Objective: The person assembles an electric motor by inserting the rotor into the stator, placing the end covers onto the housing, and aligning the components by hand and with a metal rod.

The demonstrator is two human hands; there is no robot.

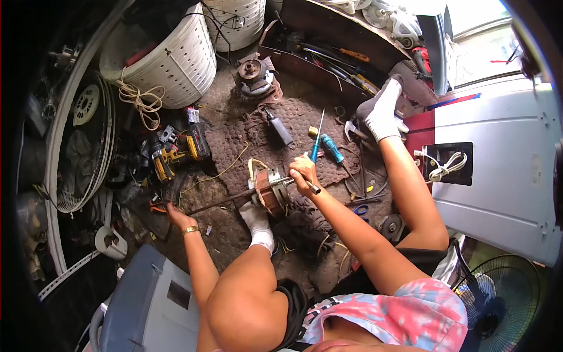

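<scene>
At the left edge of the frame stands one white round-rimmed frame, with one yellow-and-black cordless drill point(165, 161) on the dark floor right of it. Two perforated white plastic tubs point(176, 61) fill the upper left. At left of centre, the left hand point(180, 217), above one gold-toned wristwatch point(190, 230), meets the end of one long, thin metal rod point(220, 203); whether its fingers clench it, I cannot tell. Bare, gritty floor point(220, 240) opens below the rod. The rod reaches one squat cylindrical motor point(271, 190) at the centre, brown-cored with smooth metal end pieces, close above one white-socked foot point(256, 223). The right hand's point(304, 175) fingers are clenched around one smooth metal bar with a hollow end, at the motor's right side. Crumpled dark cloth point(308, 220) crowds its lower right. Above spreads one knobbly brown mat point(234, 132), with some bare room left of its one black rectangular block point(280, 129). Two blue-handled screwdrivers point(333, 148) lie towards its right edge. The second socked foot point(385, 111) and one flat, pale panel point(498, 170) bound the right; one round fan point(498, 299) occupies the lower right.
</scene>
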